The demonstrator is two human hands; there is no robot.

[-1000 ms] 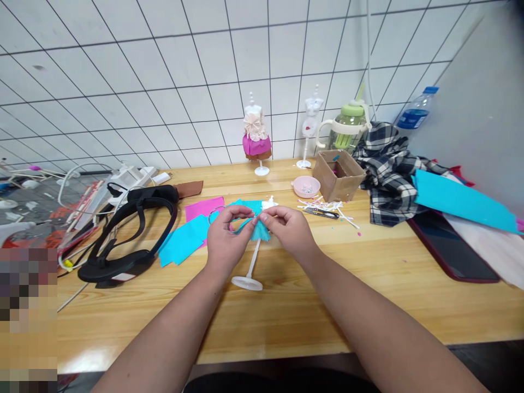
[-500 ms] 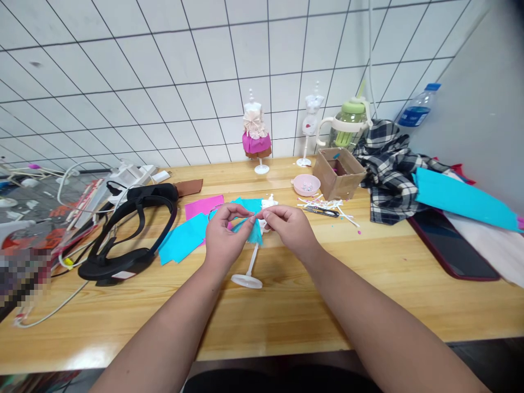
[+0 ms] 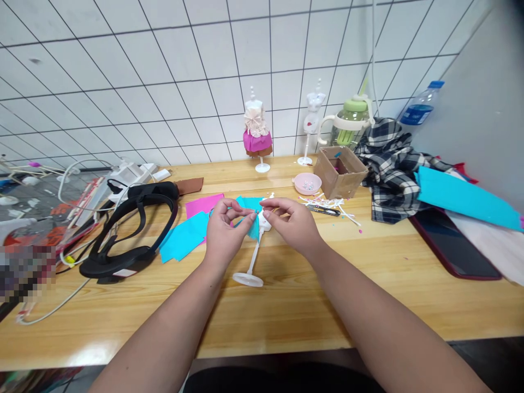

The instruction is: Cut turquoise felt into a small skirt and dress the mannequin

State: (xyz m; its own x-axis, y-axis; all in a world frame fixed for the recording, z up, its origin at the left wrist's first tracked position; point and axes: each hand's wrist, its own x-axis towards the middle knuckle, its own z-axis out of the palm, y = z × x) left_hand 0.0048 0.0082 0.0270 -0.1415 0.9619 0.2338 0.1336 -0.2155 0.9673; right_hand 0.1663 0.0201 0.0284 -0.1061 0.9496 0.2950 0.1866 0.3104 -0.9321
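Note:
My left hand [image 3: 228, 226] pinches a small gathered piece of blue crepe paper [image 3: 254, 229] between thumb and fingertips. My right hand [image 3: 290, 221] is closed, with thumb and fingers brought together beside the paper; whatever its fingertips hold is too small to make out. Between and behind the hands is a small white dress-form mannequin [image 3: 265, 222], its upper part partly hidden by my fingers. Its thin pole [image 3: 256, 254] slants down to a round white base [image 3: 248, 279] on the table. Flat blue crepe paper [image 3: 186, 236] and a pink sheet [image 3: 203, 205] lie left of my left hand.
A pink dish of beads [image 3: 308, 184], a cardboard box [image 3: 341, 173], thread snips [image 3: 323, 210] and paper scraps lie beyond my right hand. Two mannequins, one dressed [image 3: 257, 131], stand at the wall. A black headset [image 3: 129, 234] is left; a phone [image 3: 454, 245] is right.
The blue paper has shifted slightly left, uncovering more of the mannequin's torso. My right fingertips have moved a little away from the left ones. The view has shifted slightly.

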